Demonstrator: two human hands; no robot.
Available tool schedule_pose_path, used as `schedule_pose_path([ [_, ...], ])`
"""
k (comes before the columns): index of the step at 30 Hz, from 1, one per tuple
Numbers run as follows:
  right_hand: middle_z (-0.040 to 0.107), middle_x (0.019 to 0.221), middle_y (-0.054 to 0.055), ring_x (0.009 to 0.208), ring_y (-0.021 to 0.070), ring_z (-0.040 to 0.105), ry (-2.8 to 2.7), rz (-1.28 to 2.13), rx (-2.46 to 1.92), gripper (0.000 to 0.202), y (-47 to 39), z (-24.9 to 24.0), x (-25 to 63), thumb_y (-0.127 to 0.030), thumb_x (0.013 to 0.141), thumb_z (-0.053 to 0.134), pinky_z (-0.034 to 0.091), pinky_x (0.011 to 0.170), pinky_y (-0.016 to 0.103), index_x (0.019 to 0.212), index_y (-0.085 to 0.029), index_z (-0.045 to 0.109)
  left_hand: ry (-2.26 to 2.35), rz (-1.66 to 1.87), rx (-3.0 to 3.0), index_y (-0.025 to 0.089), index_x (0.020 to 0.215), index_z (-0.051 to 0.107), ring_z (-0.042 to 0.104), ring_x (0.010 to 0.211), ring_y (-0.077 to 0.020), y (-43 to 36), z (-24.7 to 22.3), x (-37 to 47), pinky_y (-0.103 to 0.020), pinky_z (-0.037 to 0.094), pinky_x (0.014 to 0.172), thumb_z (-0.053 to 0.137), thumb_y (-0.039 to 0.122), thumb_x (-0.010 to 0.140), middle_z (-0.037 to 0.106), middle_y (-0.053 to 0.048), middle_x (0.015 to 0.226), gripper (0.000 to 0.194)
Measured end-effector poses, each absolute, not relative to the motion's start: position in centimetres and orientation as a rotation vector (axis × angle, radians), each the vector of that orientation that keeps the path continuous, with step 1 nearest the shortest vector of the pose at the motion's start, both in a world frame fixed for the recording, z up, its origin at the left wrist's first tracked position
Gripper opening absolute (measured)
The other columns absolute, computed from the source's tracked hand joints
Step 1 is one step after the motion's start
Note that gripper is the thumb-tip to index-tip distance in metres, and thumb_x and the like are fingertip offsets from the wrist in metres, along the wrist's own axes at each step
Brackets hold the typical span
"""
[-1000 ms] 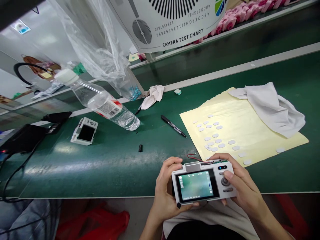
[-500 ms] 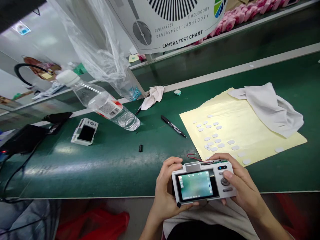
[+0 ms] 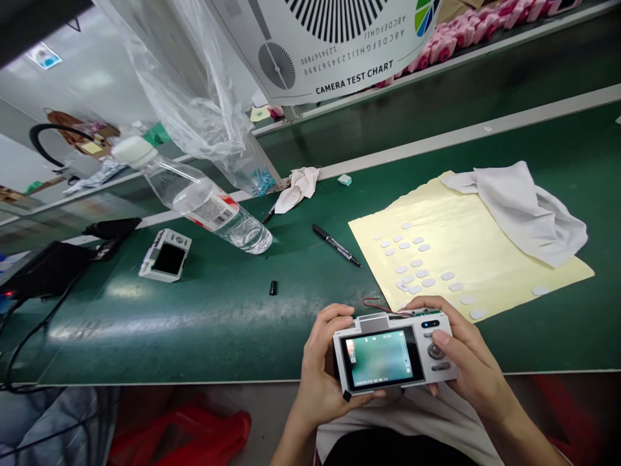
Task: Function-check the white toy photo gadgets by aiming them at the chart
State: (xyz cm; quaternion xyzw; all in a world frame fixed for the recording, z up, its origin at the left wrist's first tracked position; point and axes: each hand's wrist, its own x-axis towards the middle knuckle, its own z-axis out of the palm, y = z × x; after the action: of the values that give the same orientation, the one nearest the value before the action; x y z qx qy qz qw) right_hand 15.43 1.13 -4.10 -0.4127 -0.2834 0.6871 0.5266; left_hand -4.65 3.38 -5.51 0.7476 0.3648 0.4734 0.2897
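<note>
A white camera [image 3: 381,359] with its screen lit is held level between both hands, just over the table's front edge. My left hand [image 3: 323,369] grips its left end, fingers curled round the side and thumb beneath. My right hand [image 3: 468,356] holds the right end, with the thumb on the buttons beside the screen. Thin red and black wires stick out from the camera's top edge, where a strip of green board shows. Behind it lies a yellow sheet [image 3: 466,226] dotted with several small white oval pieces.
A grey cloth [image 3: 533,213] covers the sheet's back right corner. A black marker [image 3: 336,244], a black cap [image 3: 273,287], a water bottle [image 3: 208,207] and a second white camera [image 3: 165,255] are further left. A test chart [image 3: 339,52] hangs at the back.
</note>
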Motion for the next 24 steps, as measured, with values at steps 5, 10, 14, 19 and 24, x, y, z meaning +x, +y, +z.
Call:
schedule_pose_path([
  [5,0.061,0.068,-0.005,0.037,0.0043,0.052,-0.663,1.641,-0.998,0.038,1.2,-4.1,15.4,-0.05,0.08,0.07,0.047,0.032,0.011,0.105,-0.023,0.061,0.964,1.276,1.992,0.025,0.125,0.051,0.058,0.11,-0.0275,3.5,-5.3,-4.4,-0.042,0.051,0.091,0.078,0.055,0.069,0.059,-0.011,0.117,0.069],
  [10,0.058,0.063,-0.006,0.033,0.0044,0.05,-0.754,1.583,-1.059,0.032,1.3,-4.1,15.4,-0.045,0.083,0.063,0.044,0.03,0.011,0.106,-0.023,0.057,1.009,1.247,2.015,0.024,0.13,0.047,0.057,0.114,-0.0274,3.0,-5.6,-4.3,-0.045,0.047,0.099,0.073,0.054,0.074,0.06,-0.011,0.118,0.069],
  [14,0.057,0.06,-0.007,0.032,0.004,0.048,-0.818,1.531,-1.103,0.029,1.4,-4.0,15.4,-0.04,0.085,0.057,0.041,0.03,0.011,0.108,-0.022,0.054,1.137,1.188,2.062,0.022,0.141,0.037,0.054,0.12,-0.0305,2.4,-5.2,-4.5,-0.046,0.049,0.098,0.069,0.054,0.077,0.053,-0.016,0.132,0.079],
  [19,0.053,0.055,-0.008,0.029,0.0035,0.045,-0.914,1.456,-1.17,0.027,1.5,-3.9,15.1,-0.038,0.089,0.05,0.037,0.031,0.01,0.11,-0.022,0.052,1.16,0.964,2.558,0.015,0.136,0.043,0.059,0.112,-0.028,2.9,-1.9,-4.5,-0.041,0.053,0.094,0.062,0.029,0.078,0.06,-0.016,0.121,0.062],
  [24,0.054,0.057,-0.007,0.03,0.0043,0.046,-1.055,1.388,-1.263,0.028,1.1,-3.3,14.8,-0.038,0.086,0.054,0.037,0.03,0.012,0.106,-0.019,0.055,1.117,0.34,3.057,0.0,0.115,0.057,0.067,0.077,-0.0298,3.2,2.2,-3.2,-0.038,0.059,0.063,0.055,0.025,0.061,0.068,-0.02,0.099,0.059],
])
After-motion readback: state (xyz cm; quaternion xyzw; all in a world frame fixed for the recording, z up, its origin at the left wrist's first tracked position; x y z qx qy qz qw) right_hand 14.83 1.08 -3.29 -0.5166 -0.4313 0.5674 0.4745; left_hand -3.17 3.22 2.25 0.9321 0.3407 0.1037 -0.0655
